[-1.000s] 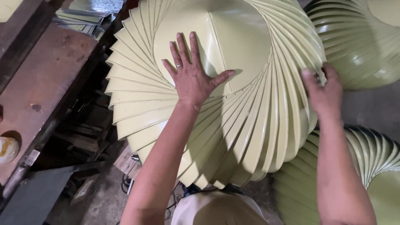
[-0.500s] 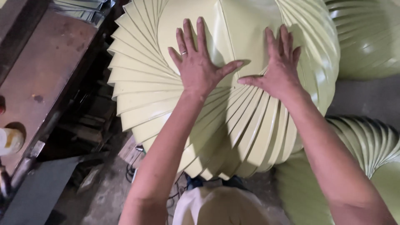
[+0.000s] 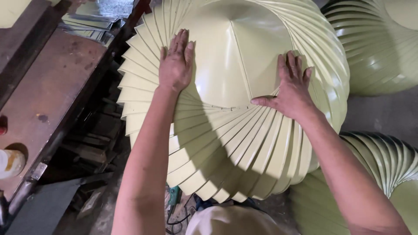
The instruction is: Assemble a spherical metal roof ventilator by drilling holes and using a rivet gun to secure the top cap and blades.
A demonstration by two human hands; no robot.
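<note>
Pressing down at centre frame, the left hand (image 3: pixel 176 65) lies flat and open on the pale green finned vent (image 3: pixel 226 148), gripping nothing. Right of it, the right hand (image 3: pixel 291 89) spreads open on the cap's (image 3: pixel 235 56) edge. Risk: thin fins could bend or nick fingers if palms slide.

Lighting: bright, even, from above. Soft sheen on the pale green finned dome (image 3: pixel 244 56) between the fingers of the left hand (image 3: pixel 176 65) and the right hand (image 3: pixel 291 89); stronger glare on the fins just beyond the right fingertips. Shadows: both forearms cast soft bands on the fins below the palms; deep shade under the workbench (image 3: pixel 52 91), well left of the left fingers. Focus: sharp at centre. Blur: slight at frame edges.
</note>
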